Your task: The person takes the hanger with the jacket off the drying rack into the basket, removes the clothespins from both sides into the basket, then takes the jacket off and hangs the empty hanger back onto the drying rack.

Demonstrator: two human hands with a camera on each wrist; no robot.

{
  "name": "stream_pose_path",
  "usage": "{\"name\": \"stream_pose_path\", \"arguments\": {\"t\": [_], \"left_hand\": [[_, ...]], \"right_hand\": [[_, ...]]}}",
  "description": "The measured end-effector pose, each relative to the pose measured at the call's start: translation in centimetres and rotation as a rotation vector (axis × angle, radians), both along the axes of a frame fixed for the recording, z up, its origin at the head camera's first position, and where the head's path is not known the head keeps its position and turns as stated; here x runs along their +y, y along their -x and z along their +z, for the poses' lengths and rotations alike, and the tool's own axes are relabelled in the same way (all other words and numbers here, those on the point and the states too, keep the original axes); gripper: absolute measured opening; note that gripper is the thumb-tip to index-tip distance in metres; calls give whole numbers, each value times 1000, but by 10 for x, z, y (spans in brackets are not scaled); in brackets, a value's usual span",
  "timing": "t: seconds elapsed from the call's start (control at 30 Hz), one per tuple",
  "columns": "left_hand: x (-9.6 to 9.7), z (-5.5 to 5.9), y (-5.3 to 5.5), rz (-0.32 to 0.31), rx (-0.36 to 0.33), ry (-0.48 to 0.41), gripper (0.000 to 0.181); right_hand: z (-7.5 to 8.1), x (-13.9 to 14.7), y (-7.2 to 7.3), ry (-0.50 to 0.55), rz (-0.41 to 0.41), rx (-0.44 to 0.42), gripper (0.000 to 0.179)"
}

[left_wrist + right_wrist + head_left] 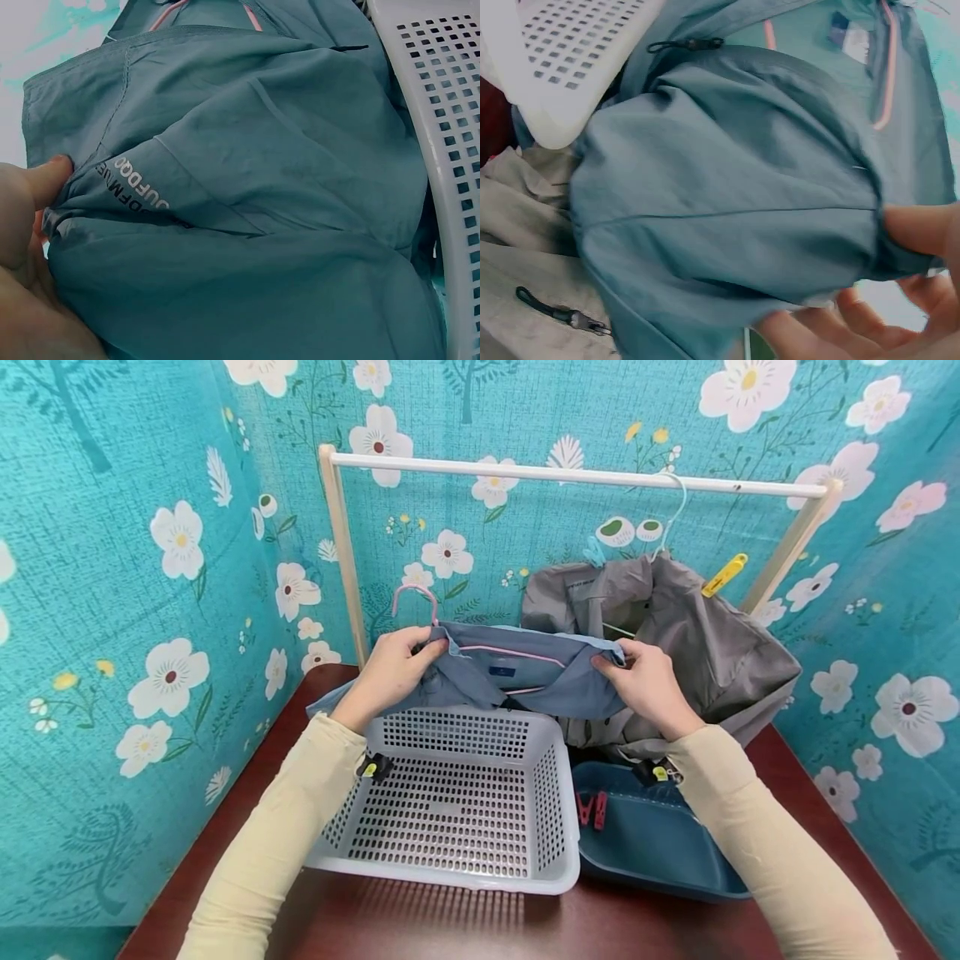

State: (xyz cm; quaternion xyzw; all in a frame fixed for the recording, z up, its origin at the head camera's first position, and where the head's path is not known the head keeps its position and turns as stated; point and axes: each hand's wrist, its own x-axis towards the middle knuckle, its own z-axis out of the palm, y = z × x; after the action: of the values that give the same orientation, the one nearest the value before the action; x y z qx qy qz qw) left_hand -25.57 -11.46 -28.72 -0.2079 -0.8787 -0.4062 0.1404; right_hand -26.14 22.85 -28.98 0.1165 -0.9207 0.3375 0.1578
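Both hands hold up a blue-grey jacket [465, 689] behind the white basket, with its lining and a small dark label showing. The left hand [393, 672] pinches one upper edge between thumb and fingers; in the left wrist view, printed letters lie beside that thumb. Opposite, the right hand [645, 681] grips the other upper edge, thumb on top and fingers underneath, as the right wrist view shows. A pink hanger [415, 587] runs inside the jacket, its hook rising near the left hand. A zipper pull [686, 45] hangs at the jacket's front.
A white perforated basket [562, 860] stands on the dark red table [390, 927]. Right of it, a dark blue bin [667, 852] holds red clothespins [600, 810]. Behind, a white rail [480, 467] carries a grey jacket [697, 652] on a light blue hanger, with a yellow clip [724, 576].
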Motion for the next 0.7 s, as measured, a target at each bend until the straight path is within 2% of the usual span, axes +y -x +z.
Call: {"name": "stream_pose_path", "arguments": {"t": [0.17, 0.27, 0.37, 0.6, 0.7], "left_hand": [[-3, 1, -1, 4, 5, -8, 37], [-6, 2, 0, -24, -13, -11, 41], [-8, 3, 1, -57, -21, 8, 36], [-7, 4, -1, -60, 10, 58, 31], [-8, 2, -1, -53, 21, 62, 30]], "right_hand": [[7, 2, -3, 51, 37, -116, 23], [7, 5, -2, 126, 66, -161, 22], [4, 7, -1, 198, 98, -194, 22], [-1, 11, 0, 176, 117, -284, 23], [-2, 11, 1, 207, 125, -295, 22]]}}
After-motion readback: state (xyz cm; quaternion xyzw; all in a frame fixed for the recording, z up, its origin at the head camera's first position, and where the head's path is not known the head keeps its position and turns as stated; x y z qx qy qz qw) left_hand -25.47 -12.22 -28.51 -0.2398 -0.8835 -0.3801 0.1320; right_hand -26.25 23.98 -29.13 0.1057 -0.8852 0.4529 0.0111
